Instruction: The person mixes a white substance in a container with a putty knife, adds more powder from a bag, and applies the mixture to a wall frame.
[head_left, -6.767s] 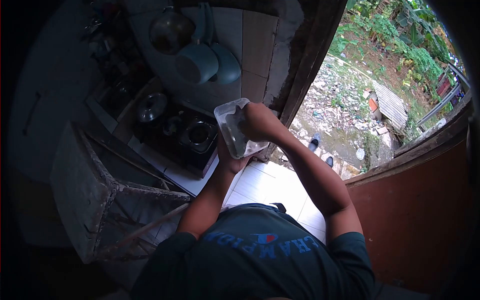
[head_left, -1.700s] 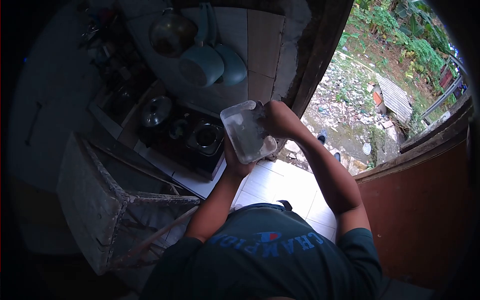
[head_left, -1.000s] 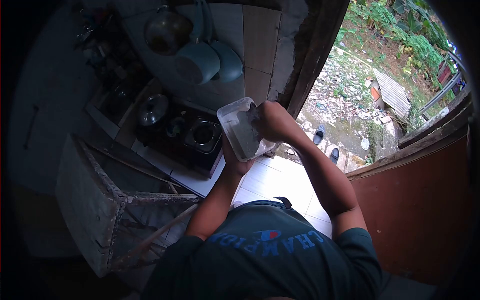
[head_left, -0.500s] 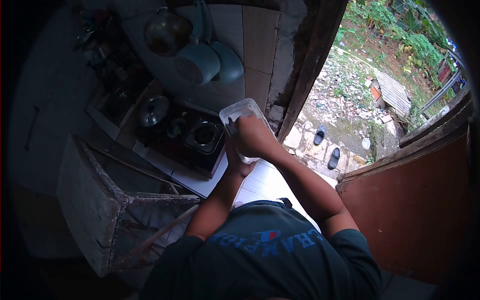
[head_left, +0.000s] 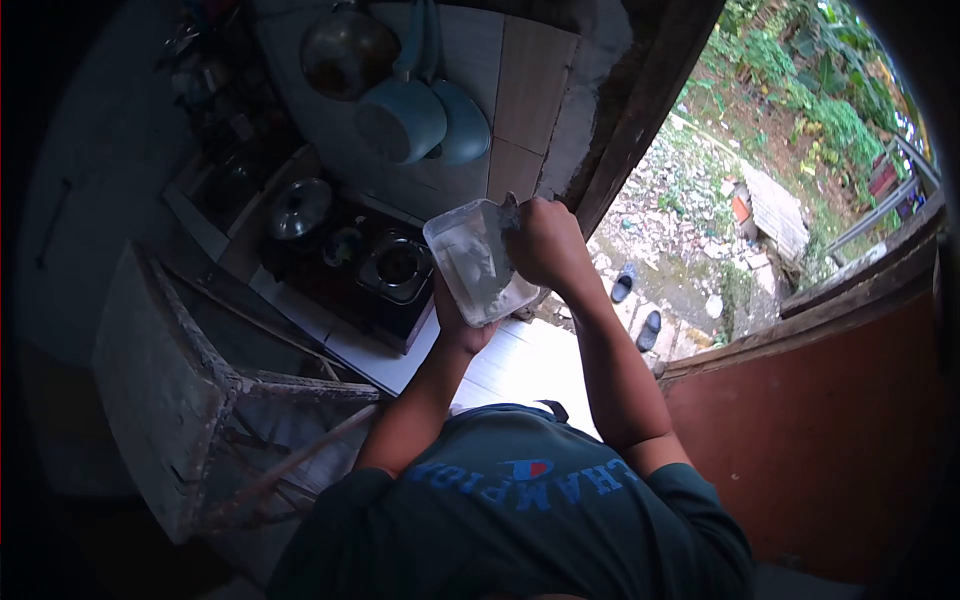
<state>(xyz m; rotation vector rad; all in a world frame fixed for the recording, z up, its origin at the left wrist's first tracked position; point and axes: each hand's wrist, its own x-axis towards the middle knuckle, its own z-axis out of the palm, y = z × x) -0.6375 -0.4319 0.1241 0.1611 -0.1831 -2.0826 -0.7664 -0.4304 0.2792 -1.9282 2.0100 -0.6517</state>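
A clear plastic container (head_left: 447, 248), tilted, shows whitish residue on its inner walls and bottom. My left hand (head_left: 463, 328) supports it from below, its fingers mostly hidden behind the container. At the right rim my right hand (head_left: 547, 243) is closed in a fist. A small dark grey piece (head_left: 510, 215) sticks out on the left side of that fist, by the container's upper right corner; I cannot tell what it is.
A stove (head_left: 365, 285) with a lidded pot (head_left: 298, 208) stands to the left. Light blue pans (head_left: 402, 120) hang on the tiled wall. An upturned table (head_left: 165, 400) lies at lower left. Slippers (head_left: 649, 330) sit outside the doorway, beside a brown door (head_left: 800, 440).
My right hand has moved from over the container's inside out to its right rim, uncovering the interior. The container has shifted slightly left in view.
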